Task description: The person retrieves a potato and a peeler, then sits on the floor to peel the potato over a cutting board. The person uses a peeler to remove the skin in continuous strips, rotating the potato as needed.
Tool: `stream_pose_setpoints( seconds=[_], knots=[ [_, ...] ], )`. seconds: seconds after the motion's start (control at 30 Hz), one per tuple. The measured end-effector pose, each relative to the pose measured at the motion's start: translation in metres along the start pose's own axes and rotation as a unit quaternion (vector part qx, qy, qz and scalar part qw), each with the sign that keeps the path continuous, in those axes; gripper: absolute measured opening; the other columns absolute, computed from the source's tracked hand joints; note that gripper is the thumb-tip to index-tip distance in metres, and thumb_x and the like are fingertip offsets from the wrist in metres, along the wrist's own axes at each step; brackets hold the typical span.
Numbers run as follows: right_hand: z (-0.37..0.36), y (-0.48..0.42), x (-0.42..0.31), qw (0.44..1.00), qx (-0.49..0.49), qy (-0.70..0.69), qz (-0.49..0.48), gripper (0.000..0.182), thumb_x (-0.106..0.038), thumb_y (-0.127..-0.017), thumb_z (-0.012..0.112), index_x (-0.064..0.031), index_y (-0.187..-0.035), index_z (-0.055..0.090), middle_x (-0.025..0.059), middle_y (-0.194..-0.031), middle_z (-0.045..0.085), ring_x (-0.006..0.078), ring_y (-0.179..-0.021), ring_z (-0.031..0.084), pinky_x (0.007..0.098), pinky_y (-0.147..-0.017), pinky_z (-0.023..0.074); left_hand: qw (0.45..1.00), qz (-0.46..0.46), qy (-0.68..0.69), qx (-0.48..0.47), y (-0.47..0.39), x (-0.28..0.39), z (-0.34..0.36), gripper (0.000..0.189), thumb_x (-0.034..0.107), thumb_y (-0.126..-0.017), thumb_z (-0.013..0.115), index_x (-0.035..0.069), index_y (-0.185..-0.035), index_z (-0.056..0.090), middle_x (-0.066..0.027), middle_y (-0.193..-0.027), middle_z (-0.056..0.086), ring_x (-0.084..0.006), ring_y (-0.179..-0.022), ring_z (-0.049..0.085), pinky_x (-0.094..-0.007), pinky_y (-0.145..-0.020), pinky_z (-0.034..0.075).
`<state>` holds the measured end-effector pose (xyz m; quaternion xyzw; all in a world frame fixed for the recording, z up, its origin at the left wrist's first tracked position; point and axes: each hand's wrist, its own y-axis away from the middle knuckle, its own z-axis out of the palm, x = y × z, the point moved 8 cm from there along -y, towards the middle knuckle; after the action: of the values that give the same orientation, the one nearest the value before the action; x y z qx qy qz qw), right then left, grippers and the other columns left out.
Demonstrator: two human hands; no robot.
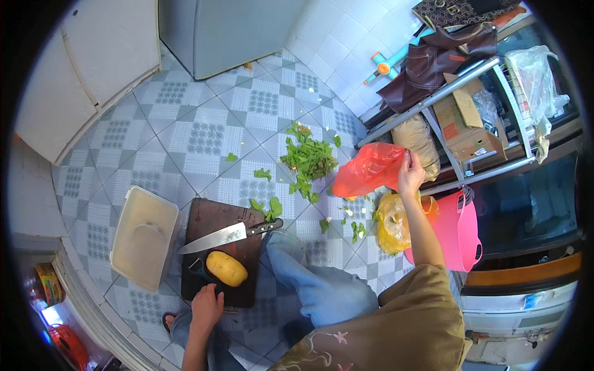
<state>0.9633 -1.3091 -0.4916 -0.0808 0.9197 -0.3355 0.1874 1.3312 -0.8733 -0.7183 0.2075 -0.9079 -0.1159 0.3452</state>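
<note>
My right hand [410, 175] pinches the rim of a red plastic bag [369, 171] and holds it up over the floor. Beside the lower edge of a dark cutting board [197, 227], my left hand [207, 303] has its fingers at the handle of a peeler [199, 268]; whether they grip it is hard to see. One peeled potato [227, 269] rests on the board, right of the peeler. Above it lies a kitchen knife [222, 237], its black handle reaching past the board's right edge.
A translucent plastic bin [144, 236] stands left of the board. Leafy green trimmings [308, 157] litter the tiled floor. At right are a yellow plastic bag [392, 222], a pink tub [452, 236] and a metal rack [457, 160] holding a cardboard box [464, 125]. A refrigerator [236, 32] stands beyond.
</note>
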Motion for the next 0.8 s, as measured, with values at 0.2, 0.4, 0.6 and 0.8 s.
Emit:
stream_pose_setpoints(
  seconds=[0.2,0.4,0.6,0.8],
  knots=[
    [-0.016,-0.028,-0.004,0.999,0.011,0.042,0.0,0.022,-0.027,-0.087,0.051,-0.0121,-0.095,0.064,0.0185,-0.081,0.063,0.0365,-0.075,0.061,0.0439,-0.063,0.046,0.999,-0.004,-0.03,0.013,0.013,-0.012,-0.005,0.028,0.019,-0.078,0.061,0.0,-0.097,0.054,-0.0177,-0.09,0.059,-0.0342,-0.084,0.058,-0.0413,-0.072,0.048],
    [0.016,-0.044,0.04,0.984,-0.088,0.115,0.105,0.027,-0.032,-0.085,0.051,-0.0121,-0.095,0.066,0.0173,-0.088,0.064,0.036,-0.083,0.062,0.0445,-0.07,0.0475,0.999,-0.007,-0.041,0.016,0.02,-0.018,-0.008,0.028,0.02,-0.078,0.062,0.001,-0.097,0.054,-0.0174,-0.089,0.058,-0.0341,-0.084,0.057,-0.0415,-0.073,0.048],
    [0.029,-0.043,0.028,0.971,-0.123,0.161,0.13,0.029,-0.034,-0.085,0.05,-0.0134,-0.097,0.067,0.0194,-0.093,0.064,0.0364,-0.089,0.061,0.0457,-0.076,0.0473,0.998,-0.016,-0.062,0.018,0.026,-0.024,-0.011,0.029,0.021,-0.078,0.062,0.0,-0.096,0.054,-0.0175,-0.091,0.057,-0.0337,-0.085,0.057,-0.0416,-0.073,0.048],
    [0.009,-0.055,0.034,0.966,-0.007,0.246,0.077,0.03,-0.034,-0.084,0.05,-0.0119,-0.097,0.067,0.0207,-0.107,0.057,0.0362,-0.1,0.053,0.0431,-0.084,0.0436,0.997,-0.019,-0.068,-0.002,0.024,-0.019,-0.006,0.028,0.021,-0.078,0.062,0.0,-0.094,0.053,-0.0173,-0.09,0.057,-0.034,-0.085,0.057,-0.0416,-0.073,0.048]
  ],
)
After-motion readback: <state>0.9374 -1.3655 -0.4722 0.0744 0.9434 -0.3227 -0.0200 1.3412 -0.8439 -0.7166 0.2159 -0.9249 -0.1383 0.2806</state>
